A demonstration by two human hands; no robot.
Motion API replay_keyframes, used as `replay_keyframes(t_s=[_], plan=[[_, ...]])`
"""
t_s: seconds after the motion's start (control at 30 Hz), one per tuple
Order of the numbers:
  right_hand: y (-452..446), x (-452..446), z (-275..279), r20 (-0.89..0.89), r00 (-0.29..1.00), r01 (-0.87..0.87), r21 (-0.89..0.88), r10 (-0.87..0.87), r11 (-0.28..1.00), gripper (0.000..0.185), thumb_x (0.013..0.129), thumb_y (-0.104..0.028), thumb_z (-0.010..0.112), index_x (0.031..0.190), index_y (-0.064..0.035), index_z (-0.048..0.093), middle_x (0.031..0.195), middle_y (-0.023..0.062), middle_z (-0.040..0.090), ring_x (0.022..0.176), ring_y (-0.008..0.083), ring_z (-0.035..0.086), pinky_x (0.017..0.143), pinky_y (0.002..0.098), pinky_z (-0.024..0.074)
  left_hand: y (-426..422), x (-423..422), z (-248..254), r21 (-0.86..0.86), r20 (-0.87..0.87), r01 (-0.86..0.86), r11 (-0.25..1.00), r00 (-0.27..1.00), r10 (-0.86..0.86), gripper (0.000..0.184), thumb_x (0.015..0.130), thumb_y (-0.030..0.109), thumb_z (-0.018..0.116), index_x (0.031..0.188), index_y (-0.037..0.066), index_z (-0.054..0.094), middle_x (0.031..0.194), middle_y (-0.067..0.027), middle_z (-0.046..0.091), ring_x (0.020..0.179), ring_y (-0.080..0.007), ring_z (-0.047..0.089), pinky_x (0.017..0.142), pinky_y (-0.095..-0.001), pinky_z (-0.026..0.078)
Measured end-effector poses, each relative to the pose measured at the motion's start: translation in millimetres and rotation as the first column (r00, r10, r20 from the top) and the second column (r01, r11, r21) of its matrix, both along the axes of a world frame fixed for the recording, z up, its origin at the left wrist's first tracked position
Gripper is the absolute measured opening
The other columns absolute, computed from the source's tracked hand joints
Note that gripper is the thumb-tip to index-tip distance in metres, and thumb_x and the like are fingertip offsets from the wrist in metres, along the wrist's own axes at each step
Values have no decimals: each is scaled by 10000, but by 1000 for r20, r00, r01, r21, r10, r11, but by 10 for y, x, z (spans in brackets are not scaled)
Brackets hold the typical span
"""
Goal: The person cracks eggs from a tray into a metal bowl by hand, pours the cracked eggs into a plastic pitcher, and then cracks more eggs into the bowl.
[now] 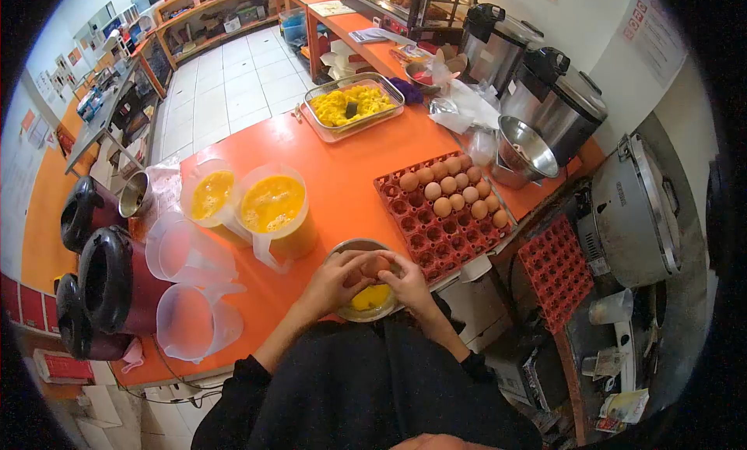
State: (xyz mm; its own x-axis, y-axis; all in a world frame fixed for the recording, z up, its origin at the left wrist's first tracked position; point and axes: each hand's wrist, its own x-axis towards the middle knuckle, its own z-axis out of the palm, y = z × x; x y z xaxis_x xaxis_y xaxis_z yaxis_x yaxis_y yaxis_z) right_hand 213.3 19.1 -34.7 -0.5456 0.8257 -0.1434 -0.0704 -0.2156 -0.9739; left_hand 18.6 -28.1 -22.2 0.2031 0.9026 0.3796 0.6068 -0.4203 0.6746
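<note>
My left hand and right hand have their fingers curled in around a brown egg, over a bowl with yellow yolk inside. Beyond, on the orange tabletop, a red egg tray lies right, two pitchers stand left; farther, a dish of yellow food.

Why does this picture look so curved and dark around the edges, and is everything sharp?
Head view: probably a wide-angle lens, as black surrounds the rounded image and the orange table seems to bend; head view: bright highlights sit on the metal urn; head view: the egg tray reads clearly, but small print on the wall notice is illegible.
</note>
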Motion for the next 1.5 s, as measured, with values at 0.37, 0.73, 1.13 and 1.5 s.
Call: replay_keyframes(t_s=[0.37, 0.73, 1.13, 1.5], plan=[[-12, -91, -133, 426, 904, -188, 447, -23, 874, 425, 916, -180, 518, 1294, 11, 482, 1207, 240, 551, 1147, 371, 556, 982, 429, 452, -75, -23, -213, 29, -194, -78, 997, 978, 82, 455, 839, 274, 728, 1281, 222, 632, 1091, -48, 664, 940, -263, 666, 750, -378, 569], [80, -31, -128, 460, 881, -339, 444, 114, 829, 450, 918, -143, 483, 1338, 12, 435, 1246, 240, 489, 1202, 379, 481, 1038, 429, 389, -96, -36, -112, 33, -140, -50, 998, 989, 55, 476, 840, 246, 734, 1302, 240, 622, 1098, -81, 666, 924, -274, 679, 751, -373, 579], [152, 51, -20, 499, 835, -475, 443, 230, 760, 481, 930, -102, 440, 1395, 10, 393, 1300, 219, 447, 1267, 347, 433, 1082, 388, 353, -61, -118, -146, 64, -117, 0, 998, 993, 7, 420, 830, 291, 745, 1233, 200, 669, 1084, -52, 679, 955, -255, 672, 741, -367, 578], [169, 103, 209, 511, 825, -514, 500, 242, 697, 511, 894, -99, 490, 1393, -11, 415, 1284, 204, 462, 1214, 344, 497, 1036, 387, 402, -22, -241, -108, 61, -55, 65, 996, 997, -61, 423, 839, 184, 728, 1253, 239, 658, 1068, -47, 679, 931, -247, 673, 752, -355, 577]])
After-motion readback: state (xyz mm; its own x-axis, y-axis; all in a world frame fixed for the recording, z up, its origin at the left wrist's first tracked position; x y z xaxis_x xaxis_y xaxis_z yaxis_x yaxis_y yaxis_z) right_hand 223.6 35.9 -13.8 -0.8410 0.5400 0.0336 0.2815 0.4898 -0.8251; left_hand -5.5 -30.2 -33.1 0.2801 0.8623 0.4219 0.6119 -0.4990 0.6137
